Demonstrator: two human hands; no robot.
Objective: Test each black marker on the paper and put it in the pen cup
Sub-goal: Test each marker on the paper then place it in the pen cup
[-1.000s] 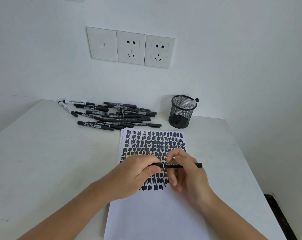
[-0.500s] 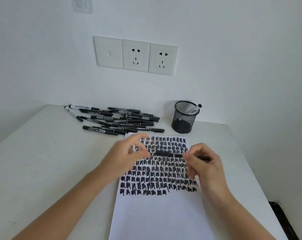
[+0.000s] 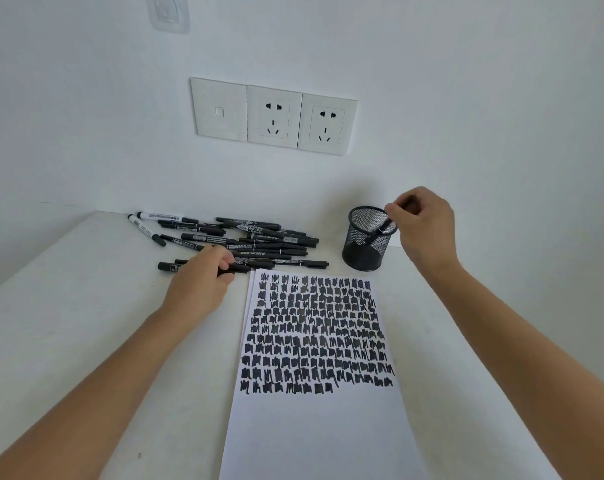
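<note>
A: Surface?
B: A white flat-topped bench (image 3: 68,323) is recorded against a white wall. A white plastic socket plate (image 3: 274,116) is mounted above it.

A: Paper?
B: A white paper sheet (image 3: 314,438) is laid flat on the bench, between the two forearms. Its far part is filled with rows of black scribble blocks. The near part is left white.

A: Marker stock?
B: A loose pile of black markers (image 3: 259,237) is spread on the bench beyond the sheet's far-left corner. Two white-barrelled ones are seen at its left end.

A: Cup?
B: A black wire-mesh pen cup (image 3: 361,251) is stood upright just past the sheet's far-right corner, apart from the pile.

A: Grips?
B: The left grip (image 3: 200,282) is closed round a lone black marker (image 3: 167,266) lying at the pile's near edge. The right grip (image 3: 423,223) is held over the cup. A slim black marker (image 3: 383,228) is pinched by its upper end in the fingertips, tilted, with its lower end dipped inside the rim.
</note>
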